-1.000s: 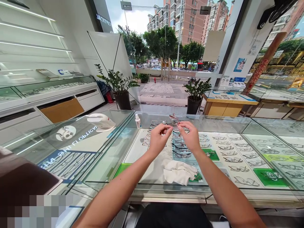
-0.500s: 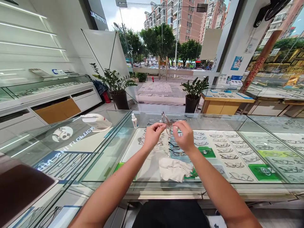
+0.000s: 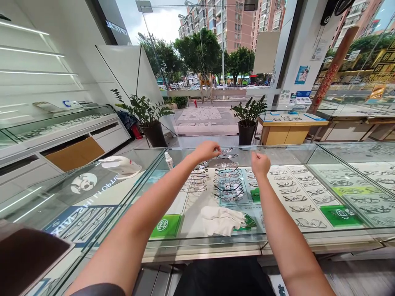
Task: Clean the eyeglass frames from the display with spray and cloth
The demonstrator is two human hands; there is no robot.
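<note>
Near the counter's far edge, my left hand (image 3: 208, 151) is closed in a pinch on a thin-framed pair of eyeglasses (image 3: 227, 151), which tilts just right of the fingertips. Farther right, my right hand (image 3: 261, 164) is raised with its fingers curled in; whatever it may hold is hidden. Rows of eyeglasses (image 3: 228, 186) lie between and below my hands in the glass display case (image 3: 197, 241). Nearer to me, a crumpled cream cloth (image 3: 220, 220) rests on the glass top, apart from both hands.
A small white spray bottle (image 3: 169, 160) stands left of my left forearm. Farther left, a white handheld device (image 3: 120, 165) lies on the adjoining counter. A dark brown object (image 3: 27, 259) fills the lower left corner. Potted plants (image 3: 247, 133) stand beyond the case.
My hands have moved apart, the left one forward with the eyeglasses, the right one to the right and off them. The view has shifted slightly.
</note>
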